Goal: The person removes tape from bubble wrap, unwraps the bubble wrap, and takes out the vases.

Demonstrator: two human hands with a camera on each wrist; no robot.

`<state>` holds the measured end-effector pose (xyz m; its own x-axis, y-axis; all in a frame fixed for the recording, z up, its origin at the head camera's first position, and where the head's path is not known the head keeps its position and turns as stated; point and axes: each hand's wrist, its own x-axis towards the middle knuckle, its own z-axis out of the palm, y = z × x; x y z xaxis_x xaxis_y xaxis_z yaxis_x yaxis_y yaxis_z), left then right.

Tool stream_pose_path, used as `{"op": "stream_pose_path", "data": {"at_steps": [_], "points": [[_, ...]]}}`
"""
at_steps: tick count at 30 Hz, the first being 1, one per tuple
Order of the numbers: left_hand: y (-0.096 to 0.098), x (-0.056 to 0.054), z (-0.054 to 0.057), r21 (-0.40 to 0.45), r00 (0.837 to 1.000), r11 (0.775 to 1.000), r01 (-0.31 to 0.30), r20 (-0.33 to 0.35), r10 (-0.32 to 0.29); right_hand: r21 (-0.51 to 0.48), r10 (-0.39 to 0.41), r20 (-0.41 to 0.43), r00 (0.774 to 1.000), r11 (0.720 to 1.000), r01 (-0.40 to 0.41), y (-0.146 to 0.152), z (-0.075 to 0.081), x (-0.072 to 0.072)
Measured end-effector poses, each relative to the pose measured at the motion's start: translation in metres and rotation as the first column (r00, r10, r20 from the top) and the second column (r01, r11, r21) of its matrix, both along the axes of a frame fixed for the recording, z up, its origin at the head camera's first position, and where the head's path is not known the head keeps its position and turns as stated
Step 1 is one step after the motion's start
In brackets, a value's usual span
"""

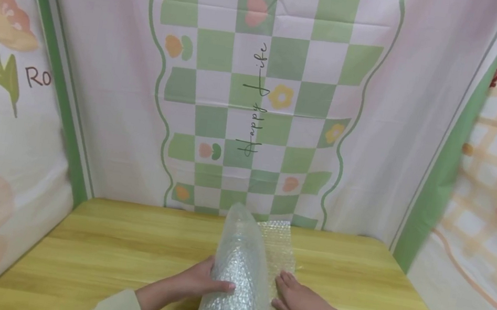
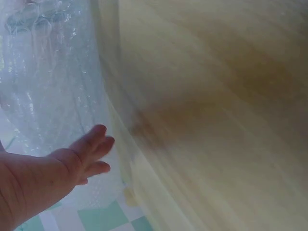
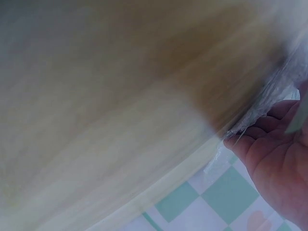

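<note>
A tall, clear bubble wrap bundle [image 1: 235, 296] is wrapped into a cone-like roll at the front middle of the table. A loose flap of bubble wrap [image 1: 277, 238] extends from its right side over the tabletop. My left hand [image 1: 194, 281] rests against the roll's left side, its thumb across the front; the left wrist view shows its fingers [image 2: 91, 147] fairly straight beside the plastic. With fingers extended, my right hand [image 1: 303, 305] presses flat on the loose flap. Through the plastic in the left wrist view, a dim greenish shape [image 2: 36, 23] shows, blurred by the layers.
The wood-grain table [image 1: 132, 234] carries the wrap. Behind it hangs a curtain [image 1: 220, 87] with green checks and lettering. Printed fabric panels [image 1: 2, 141] close off the left and right sides.
</note>
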<state>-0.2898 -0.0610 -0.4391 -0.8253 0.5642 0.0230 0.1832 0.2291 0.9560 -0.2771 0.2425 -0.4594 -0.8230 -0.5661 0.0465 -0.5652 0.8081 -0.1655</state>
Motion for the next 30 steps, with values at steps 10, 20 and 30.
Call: {"op": "stream_pose_path", "data": {"at_steps": [10,20,30], "points": [[0.013,0.0,0.008,-0.151,0.979,0.973,-0.174,-0.132,0.154,-0.003,-0.007,0.006,1.0,1.0,0.007,0.0,0.0,0.001],[0.028,-0.001,0.013,-0.179,0.963,0.951,-0.25,-0.146,0.226,-0.001,-0.005,0.019,1.0,1.0,0.005,-0.001,0.002,0.001],[0.032,0.0,0.013,-0.185,0.959,0.945,-0.27,-0.135,0.248,0.003,-0.008,0.02,1.0,1.0,0.008,-0.002,0.006,0.003]]}}
